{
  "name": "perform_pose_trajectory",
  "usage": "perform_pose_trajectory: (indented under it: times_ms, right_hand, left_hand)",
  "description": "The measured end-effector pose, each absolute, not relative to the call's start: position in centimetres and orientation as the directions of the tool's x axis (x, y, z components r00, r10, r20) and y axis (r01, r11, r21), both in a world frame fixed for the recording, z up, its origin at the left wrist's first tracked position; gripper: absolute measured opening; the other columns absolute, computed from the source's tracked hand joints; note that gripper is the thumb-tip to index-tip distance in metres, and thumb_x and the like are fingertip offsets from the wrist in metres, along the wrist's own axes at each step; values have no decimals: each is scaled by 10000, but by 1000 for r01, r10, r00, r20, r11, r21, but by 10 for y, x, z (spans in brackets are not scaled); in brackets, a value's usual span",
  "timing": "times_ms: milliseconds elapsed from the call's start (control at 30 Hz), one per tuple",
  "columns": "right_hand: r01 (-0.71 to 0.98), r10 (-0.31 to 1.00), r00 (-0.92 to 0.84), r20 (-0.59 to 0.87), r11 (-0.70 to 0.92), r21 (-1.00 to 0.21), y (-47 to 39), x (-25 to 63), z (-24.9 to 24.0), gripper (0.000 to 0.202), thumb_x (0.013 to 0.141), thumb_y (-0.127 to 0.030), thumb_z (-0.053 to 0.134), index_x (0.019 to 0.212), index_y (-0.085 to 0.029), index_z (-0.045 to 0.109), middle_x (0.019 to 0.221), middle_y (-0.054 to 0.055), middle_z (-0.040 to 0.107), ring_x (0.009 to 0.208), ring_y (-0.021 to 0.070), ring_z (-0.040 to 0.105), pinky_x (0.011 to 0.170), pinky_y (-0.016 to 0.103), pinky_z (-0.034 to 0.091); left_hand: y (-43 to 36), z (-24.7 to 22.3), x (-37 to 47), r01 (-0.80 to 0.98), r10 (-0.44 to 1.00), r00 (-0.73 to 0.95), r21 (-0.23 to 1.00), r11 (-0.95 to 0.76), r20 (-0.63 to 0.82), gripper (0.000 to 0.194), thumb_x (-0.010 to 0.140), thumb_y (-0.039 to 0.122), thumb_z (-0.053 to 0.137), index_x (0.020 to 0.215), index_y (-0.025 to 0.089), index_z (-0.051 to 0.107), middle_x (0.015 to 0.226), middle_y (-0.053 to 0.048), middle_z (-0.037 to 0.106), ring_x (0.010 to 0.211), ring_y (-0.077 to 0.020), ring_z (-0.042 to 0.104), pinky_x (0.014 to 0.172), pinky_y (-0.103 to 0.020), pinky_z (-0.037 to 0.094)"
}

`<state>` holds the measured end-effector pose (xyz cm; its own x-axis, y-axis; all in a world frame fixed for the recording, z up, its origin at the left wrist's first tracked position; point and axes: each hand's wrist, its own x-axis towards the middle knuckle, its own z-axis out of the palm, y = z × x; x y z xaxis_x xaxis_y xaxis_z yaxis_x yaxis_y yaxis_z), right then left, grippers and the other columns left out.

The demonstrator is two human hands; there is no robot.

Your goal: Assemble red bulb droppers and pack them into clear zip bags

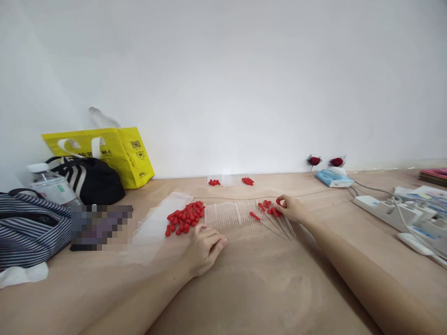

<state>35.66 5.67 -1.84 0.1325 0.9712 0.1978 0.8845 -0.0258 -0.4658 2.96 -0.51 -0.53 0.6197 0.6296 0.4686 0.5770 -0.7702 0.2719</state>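
Observation:
My left hand (205, 246) rests on the table with loosely bent fingers, and no object shows in it. Its fingertips are beside a heap of loose red rubber bulbs (186, 216). Right of the heap, a row of clear dropper tubes (226, 214) lies side by side. At the row's right end are several droppers (274, 221), clear tubes with red bulbs fitted, fanned out over one another. My right hand (291, 208) is at these, its thumb and fingers closed around the red bulb end of one dropper.
Clear plastic bags (157, 223) lie under and left of the heap. Small groups of red bulbs (247, 181) sit near the wall. Left stand a yellow bag (134, 158), a black bag (98, 179), a bottle (52, 186) and a striped pouch (31, 228). Right are a tissue pack (334, 178) and power strip (387, 211).

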Motion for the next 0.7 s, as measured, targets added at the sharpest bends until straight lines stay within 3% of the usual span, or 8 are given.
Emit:
perform_pose_trajectory:
  times_ms: [433, 600, 700]
  right_hand:
    - [906, 960, 159, 232, -48, -420, 52, 355, -10, 293, 753, -406, 503, 898, -175, 610, 658, 29, 616, 613, 150, 554, 533, 229, 335]
    - [932, 967, -54, 250, 138, -334, 47, 341, -1, 178, 710, -352, 551, 793, -243, 664, 736, 6, 605, 664, 136, 551, 619, 235, 355]
    - [951, 963, -98, 252, 165, -261, 46, 333, 0, 166, 690, -290, 560, 805, -252, 674, 824, 18, 603, 766, 160, 555, 699, 267, 353]
  left_hand:
    - [-6, -5, 30, 582, 629, 617, 264, -769, 474, 269, 881, 244, 363, 736, 189, 582, 716, 14, 637, 680, -123, 546, 821, -368, 265]
    - [-7, -3, 31, 585, 618, 616, 242, -774, 488, 270, 876, 252, 373, 718, 187, 583, 711, 16, 642, 671, -120, 553, 816, -360, 279]
    - [-7, -2, 31, 583, 621, 619, 249, -774, 481, 271, 877, 248, 371, 720, 184, 582, 715, 14, 642, 677, -121, 554, 818, -364, 276]
